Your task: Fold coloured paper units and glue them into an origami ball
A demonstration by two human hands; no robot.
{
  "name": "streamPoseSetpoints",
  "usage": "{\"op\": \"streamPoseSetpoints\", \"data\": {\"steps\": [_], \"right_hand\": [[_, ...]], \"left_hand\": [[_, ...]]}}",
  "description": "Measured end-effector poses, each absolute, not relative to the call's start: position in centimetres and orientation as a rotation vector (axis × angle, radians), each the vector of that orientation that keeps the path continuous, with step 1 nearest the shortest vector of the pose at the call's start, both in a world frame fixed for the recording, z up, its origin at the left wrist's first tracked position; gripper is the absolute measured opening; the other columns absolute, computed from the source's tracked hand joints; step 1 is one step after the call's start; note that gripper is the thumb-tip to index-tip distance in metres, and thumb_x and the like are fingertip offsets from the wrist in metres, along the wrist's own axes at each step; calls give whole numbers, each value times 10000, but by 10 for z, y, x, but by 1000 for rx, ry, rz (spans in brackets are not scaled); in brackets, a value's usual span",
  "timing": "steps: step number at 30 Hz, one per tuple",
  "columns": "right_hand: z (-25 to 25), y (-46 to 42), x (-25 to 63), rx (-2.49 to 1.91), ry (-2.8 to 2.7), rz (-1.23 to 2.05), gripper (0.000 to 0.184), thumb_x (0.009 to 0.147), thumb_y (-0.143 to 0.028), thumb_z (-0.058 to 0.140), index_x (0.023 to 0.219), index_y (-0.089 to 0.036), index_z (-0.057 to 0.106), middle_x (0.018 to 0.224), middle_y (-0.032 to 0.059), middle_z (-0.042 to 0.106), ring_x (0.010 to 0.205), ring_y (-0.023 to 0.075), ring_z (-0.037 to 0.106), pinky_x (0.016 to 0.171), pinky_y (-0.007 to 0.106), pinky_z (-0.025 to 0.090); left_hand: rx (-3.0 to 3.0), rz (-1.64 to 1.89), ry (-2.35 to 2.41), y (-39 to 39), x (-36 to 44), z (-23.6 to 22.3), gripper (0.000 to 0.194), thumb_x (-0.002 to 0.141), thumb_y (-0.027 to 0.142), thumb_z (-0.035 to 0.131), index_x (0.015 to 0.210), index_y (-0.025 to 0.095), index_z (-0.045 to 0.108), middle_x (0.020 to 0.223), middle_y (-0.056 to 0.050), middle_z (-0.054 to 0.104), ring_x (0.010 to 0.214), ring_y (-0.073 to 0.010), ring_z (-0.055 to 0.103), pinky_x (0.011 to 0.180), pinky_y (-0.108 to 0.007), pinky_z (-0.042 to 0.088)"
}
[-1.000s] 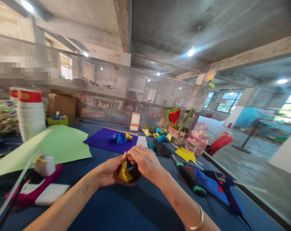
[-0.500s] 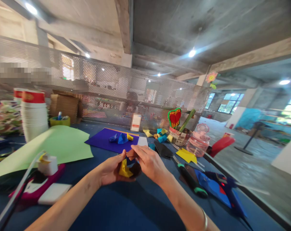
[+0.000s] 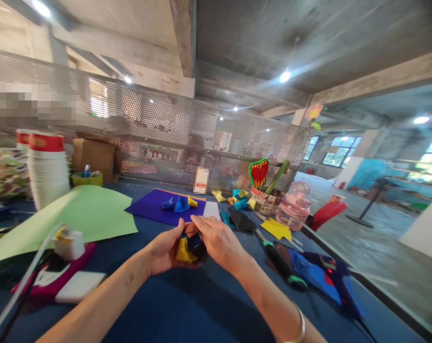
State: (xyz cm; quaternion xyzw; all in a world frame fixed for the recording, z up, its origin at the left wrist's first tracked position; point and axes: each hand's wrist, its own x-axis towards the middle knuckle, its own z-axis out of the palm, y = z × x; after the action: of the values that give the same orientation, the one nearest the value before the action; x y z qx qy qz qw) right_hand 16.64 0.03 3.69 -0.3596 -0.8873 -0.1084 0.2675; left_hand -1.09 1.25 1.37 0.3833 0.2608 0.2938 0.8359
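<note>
Between my two hands, above the blue table, is a small folded-paper piece [image 3: 186, 251] with yellow, brown and dark blue parts. My left hand [image 3: 166, 247] cups it from the left and below, thumb up along its side. My right hand [image 3: 218, 240] is bent over its top and right, fingers together against the brown part; the palm side is hidden. Just beyond the hands, a purple sheet [image 3: 149, 209] carries two blue folded pieces [image 3: 182, 204] and a yellow folded piece [image 3: 192, 201]. Black paper [image 3: 241, 220] lies to the right of my right hand.
At right lie yellow paper [image 3: 276, 228], a green-and-black-handled tool [image 3: 285, 267] and a glue gun [image 3: 339, 276], near a pink clear jar [image 3: 294, 207] and a basket [image 3: 267, 201]. At left are a green sheet [image 3: 97, 214], a power strip [image 3: 51, 274] and stacked paper cups [image 3: 48, 176]. A mesh screen [image 3: 158, 138] stands behind.
My right hand's fingers have closed in slightly over the folded-paper piece, and more dark blue shows inside it. The view has shifted a little; the things on the table lie as before.
</note>
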Motion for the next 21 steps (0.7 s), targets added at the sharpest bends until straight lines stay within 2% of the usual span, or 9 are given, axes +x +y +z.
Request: {"op": "streamPoseSetpoints", "data": {"steps": [4,7,9,11,16,21], "right_hand": [[39,-2,166,-970,-2371,-223,470,892,-27,400,1343,-117,497,1225,119,633,1091,219,593,986,403,478],[42,-4,166,-988,-2364,-172,488,872,-14,406,1340,-117,502,1214,116,640,1085,221,593,965,393,488],[44,-5,166,-988,-2375,-160,487,868,-13,401,1335,-99,506,1202,127,643,1075,223,592,954,388,492],[44,-7,165,-986,-2384,-161,476,878,-20,392,1335,-93,505,1199,132,643,1072,219,592,959,384,486],[43,-9,161,-1023,-2399,-167,450,891,-19,402,1323,-85,510,1201,139,643,1100,216,590,993,369,452],[43,-11,157,-1049,-2404,-182,429,911,-41,397,1317,-115,515,1119,120,673,990,213,619,947,381,469]], "left_hand": [[934,656,527,7,-11,16,580,845,629,445,1307,279,443,1083,-99,659,960,-293,663,779,-442,543],[1030,674,475,4,-14,17,587,801,489,635,1311,279,434,1094,-92,648,960,-264,655,795,-414,542],[1065,656,472,4,-15,18,601,791,381,685,1321,277,421,1099,-91,644,941,-246,656,784,-397,544],[1070,643,483,4,-15,18,585,804,354,676,1325,273,422,1110,-95,639,937,-242,655,771,-388,545],[1015,676,505,7,-14,13,528,840,482,588,1300,253,467,1119,-124,640,949,-268,649,751,-405,544],[977,693,522,6,-13,9,534,814,494,615,1277,256,498,1075,-116,658,932,-281,646,746,-414,539]]}}
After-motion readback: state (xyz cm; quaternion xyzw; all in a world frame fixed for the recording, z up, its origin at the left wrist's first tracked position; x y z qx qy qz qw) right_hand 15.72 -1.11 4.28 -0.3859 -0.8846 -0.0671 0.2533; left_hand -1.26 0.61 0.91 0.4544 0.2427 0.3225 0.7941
